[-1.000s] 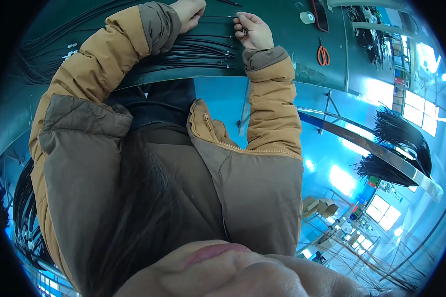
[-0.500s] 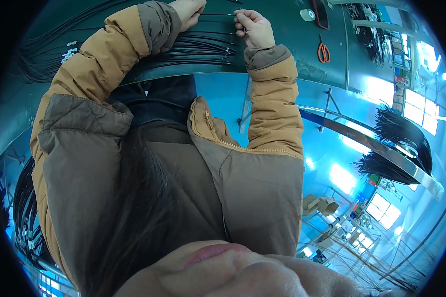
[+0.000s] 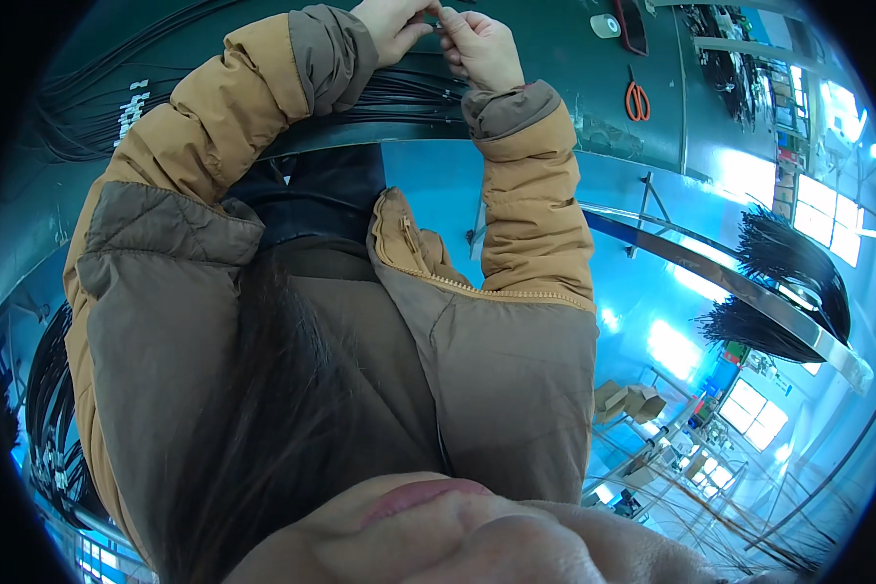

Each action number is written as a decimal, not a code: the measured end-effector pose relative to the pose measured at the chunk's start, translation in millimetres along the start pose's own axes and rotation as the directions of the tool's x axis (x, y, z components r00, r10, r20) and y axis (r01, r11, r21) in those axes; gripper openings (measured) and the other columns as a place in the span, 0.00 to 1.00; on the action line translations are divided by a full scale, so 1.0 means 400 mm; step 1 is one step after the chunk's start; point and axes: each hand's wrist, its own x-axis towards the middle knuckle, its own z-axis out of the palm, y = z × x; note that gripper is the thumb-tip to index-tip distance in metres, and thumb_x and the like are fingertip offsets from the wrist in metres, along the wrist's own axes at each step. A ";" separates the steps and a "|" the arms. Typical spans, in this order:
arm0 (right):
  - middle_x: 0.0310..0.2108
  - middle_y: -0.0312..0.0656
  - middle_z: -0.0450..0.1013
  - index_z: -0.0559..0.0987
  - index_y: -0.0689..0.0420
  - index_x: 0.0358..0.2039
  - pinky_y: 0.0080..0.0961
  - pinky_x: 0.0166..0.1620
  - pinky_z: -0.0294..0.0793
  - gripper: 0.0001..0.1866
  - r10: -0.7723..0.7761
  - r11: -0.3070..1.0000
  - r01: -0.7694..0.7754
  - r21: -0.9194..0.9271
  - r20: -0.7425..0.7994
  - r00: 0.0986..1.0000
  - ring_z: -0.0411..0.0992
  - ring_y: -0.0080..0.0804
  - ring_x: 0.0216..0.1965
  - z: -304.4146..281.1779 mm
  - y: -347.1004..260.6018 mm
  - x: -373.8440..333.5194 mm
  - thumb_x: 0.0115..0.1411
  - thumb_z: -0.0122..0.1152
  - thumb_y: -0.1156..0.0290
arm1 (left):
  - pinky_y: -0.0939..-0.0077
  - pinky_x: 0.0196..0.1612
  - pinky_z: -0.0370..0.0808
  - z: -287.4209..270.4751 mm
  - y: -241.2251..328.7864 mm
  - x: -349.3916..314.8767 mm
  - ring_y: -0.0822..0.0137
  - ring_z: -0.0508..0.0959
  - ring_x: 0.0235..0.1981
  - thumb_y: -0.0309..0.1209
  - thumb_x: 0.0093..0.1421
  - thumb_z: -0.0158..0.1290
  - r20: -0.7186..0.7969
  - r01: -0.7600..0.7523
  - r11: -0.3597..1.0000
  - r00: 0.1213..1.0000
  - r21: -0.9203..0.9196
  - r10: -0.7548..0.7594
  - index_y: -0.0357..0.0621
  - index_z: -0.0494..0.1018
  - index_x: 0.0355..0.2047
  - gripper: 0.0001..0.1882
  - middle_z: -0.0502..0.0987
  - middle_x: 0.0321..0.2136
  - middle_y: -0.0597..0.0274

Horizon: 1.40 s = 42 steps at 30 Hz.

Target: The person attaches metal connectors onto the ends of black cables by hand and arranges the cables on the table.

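My left hand (image 3: pixel 395 29) and my right hand (image 3: pixel 485 51) meet over the far part of the green table (image 3: pixel 574 78), fingertips touching. Both are closed in a pinch around the end of a thin black cable, most of which my fingers hide. Just nearer to me, several black cables (image 3: pixel 404 90) lie side by side, with small light tips near my right cuff. Farther left, the cables carry a cluster of white connectors (image 3: pixel 132 109).
Orange-handled scissors (image 3: pixel 637 101) lie right of my right hand. Beyond them are a white roll (image 3: pixel 604 26) and a dark red-edged phone-like object (image 3: pixel 632 27). At right, black cable bundles (image 3: pixel 793 263) hang over a metal rail (image 3: pixel 711 255). Cardboard boxes (image 3: pixel 628 401) stand farther back.
My left hand has moved right and my right hand slightly left and up, closing the gap between them. The stretch of cable seen between them is now hidden.
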 end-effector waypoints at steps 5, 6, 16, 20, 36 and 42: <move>0.31 0.37 0.75 0.78 0.62 0.47 0.21 0.26 0.67 0.15 0.083 0.979 -0.106 0.176 0.133 0.988 0.67 0.20 0.25 -0.018 0.000 0.012 0.74 0.52 0.63 | 0.61 0.38 0.79 -0.026 0.023 0.006 0.46 0.81 0.34 0.29 0.61 0.60 -0.038 -0.087 0.996 0.996 -0.023 0.086 0.40 0.79 0.37 0.07 0.81 0.32 0.46; 0.31 0.36 0.74 0.77 0.63 0.49 0.20 0.26 0.67 0.16 0.062 0.837 -0.188 0.513 0.253 0.965 0.66 0.22 0.24 -0.023 0.006 0.013 0.74 0.51 0.63 | 0.61 0.38 0.79 -0.025 0.010 0.006 0.47 0.81 0.33 0.30 0.61 0.61 -0.068 -0.102 0.995 0.992 0.006 0.102 0.40 0.80 0.36 0.07 0.81 0.31 0.47; 0.29 0.42 0.76 0.76 0.62 0.39 0.15 0.21 0.65 0.12 -0.017 0.890 0.059 0.452 -0.098 0.995 0.69 0.19 0.24 0.024 -0.055 -0.075 0.71 0.62 0.65 | 0.59 0.36 0.79 -0.019 -0.022 -0.006 0.45 0.82 0.33 0.30 0.61 0.60 -0.044 -0.074 0.989 0.996 0.130 0.081 0.40 0.81 0.34 0.07 0.81 0.30 0.46; 0.30 0.44 0.76 0.75 0.63 0.41 0.15 0.20 0.64 0.11 -0.063 0.882 0.063 0.467 -0.014 0.998 0.68 0.20 0.23 -0.018 -0.017 -0.056 0.71 0.61 0.66 | 0.57 0.36 0.79 -0.019 -0.004 -0.002 0.45 0.81 0.33 0.30 0.60 0.60 -0.043 -0.084 0.991 0.995 0.103 0.089 0.39 0.81 0.34 0.06 0.81 0.29 0.46; 0.24 0.34 0.74 0.81 0.62 0.36 0.16 0.24 0.64 0.08 -0.129 0.991 0.133 0.007 -0.192 0.973 0.67 0.17 0.22 -0.024 -0.011 -0.033 0.67 0.65 0.70 | 0.54 0.35 0.78 -0.020 -0.009 -0.006 0.43 0.80 0.32 0.30 0.60 0.60 0.016 -0.146 0.980 0.989 0.136 0.146 0.40 0.81 0.32 0.06 0.80 0.29 0.46; 0.23 0.33 0.76 0.83 0.63 0.31 0.17 0.27 0.67 0.09 -0.324 0.926 0.283 -0.250 -0.141 0.935 0.69 0.17 0.23 0.015 -0.039 -0.042 0.64 0.68 0.70 | 0.53 0.37 0.77 -0.014 -0.024 -0.007 0.42 0.79 0.34 0.29 0.59 0.60 0.062 -0.182 0.972 0.983 0.149 0.175 0.40 0.80 0.36 0.07 0.79 0.30 0.46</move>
